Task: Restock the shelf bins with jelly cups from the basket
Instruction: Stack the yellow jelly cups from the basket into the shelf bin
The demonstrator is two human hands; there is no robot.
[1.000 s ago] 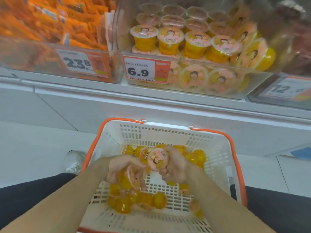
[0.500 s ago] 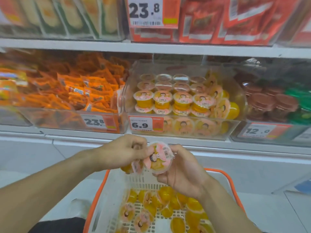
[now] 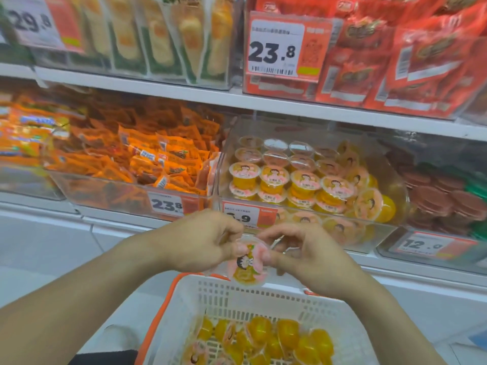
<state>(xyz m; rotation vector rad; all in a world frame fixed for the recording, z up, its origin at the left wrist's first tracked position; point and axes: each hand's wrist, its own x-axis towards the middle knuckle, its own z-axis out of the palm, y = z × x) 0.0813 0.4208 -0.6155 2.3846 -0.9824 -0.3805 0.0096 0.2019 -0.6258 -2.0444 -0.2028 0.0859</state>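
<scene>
Both my hands meet above the white basket with orange rim. My left hand and my right hand pinch one jelly cup between them, its pink cartoon lid facing me. Whether the left hand holds a second cup is hidden. Several yellow jelly cups lie loose in the basket. Straight ahead, just beyond the hands, a clear shelf bin tagged 6.9 holds rows of stacked jelly cups, some tipped on their sides at its right.
A clear bin of orange snack packets stands left of the jelly bin, a bin of brown cups to its right. The upper shelf carries red and green packets. White floor lies at the left.
My hands rose from the basket with jelly cups and came up in front of the 6.9 bin. The view tilted upward, showing the upper shelf.
</scene>
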